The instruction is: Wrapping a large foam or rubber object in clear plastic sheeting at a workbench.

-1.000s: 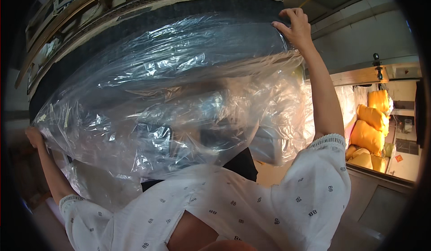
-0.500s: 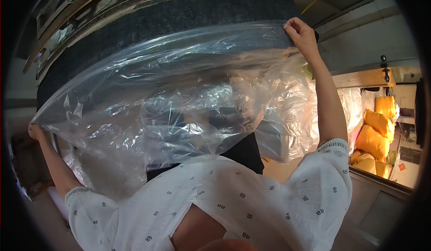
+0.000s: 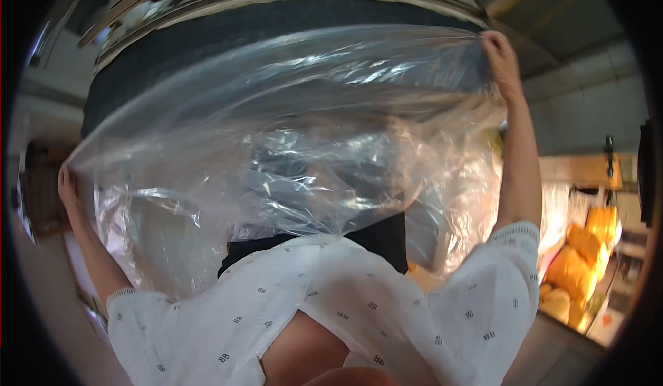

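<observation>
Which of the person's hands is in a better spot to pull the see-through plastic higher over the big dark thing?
Probably the right hand. It grips the clear plastic sheet up near the top edge of the dark bulky object. The left hand holds its corner much lower, out at the side.

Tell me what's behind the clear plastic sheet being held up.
Behind the clear plastic sheet, gripped by the left hand and right hand, a big dark padded slab shows. Its lower part is blurred by wrinkles.

A workshop or storeroom is suggested by bare grey block walls [image 3: 587,102], stacked yellow stuffed sacks [image 3: 577,272] and a wooden shelf [image 3: 587,168].
</observation>
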Tool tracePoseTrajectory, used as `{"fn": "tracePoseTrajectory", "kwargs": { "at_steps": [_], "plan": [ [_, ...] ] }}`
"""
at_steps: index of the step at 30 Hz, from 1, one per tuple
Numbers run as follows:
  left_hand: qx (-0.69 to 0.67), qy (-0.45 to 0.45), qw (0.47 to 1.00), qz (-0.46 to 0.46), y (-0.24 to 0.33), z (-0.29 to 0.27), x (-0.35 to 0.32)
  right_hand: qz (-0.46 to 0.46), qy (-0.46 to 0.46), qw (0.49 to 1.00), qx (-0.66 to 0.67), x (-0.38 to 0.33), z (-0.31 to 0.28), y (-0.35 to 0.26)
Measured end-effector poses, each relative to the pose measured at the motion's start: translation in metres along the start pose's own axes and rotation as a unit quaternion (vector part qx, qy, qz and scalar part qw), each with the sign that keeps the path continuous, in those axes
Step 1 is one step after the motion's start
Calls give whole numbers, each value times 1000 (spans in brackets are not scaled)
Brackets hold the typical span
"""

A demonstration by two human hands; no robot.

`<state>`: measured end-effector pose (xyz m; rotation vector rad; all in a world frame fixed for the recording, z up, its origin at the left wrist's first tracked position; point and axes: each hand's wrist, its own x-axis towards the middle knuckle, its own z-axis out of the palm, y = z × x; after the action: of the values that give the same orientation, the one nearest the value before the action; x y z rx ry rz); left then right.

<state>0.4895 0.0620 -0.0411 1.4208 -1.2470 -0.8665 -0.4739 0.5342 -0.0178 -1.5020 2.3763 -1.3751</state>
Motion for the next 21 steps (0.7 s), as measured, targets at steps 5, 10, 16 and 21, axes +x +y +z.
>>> {"fn": "tracePoseTrajectory", "kwargs": {
  "at_steps": [5,10,16,21],
  "plan": [
    [-247,31,968,30,64,120,49,47,248,952,170,64,-42,-12],
    [287,130,904,288,3,211,91,82,153,980,-98,57,16,95],
    [122,50,973,190,-2,235,142,91,155,983,42,67,36,54],
    [186,52,966,174,0,260,170,90,157,983,9,88,39,67]
  ]
}}
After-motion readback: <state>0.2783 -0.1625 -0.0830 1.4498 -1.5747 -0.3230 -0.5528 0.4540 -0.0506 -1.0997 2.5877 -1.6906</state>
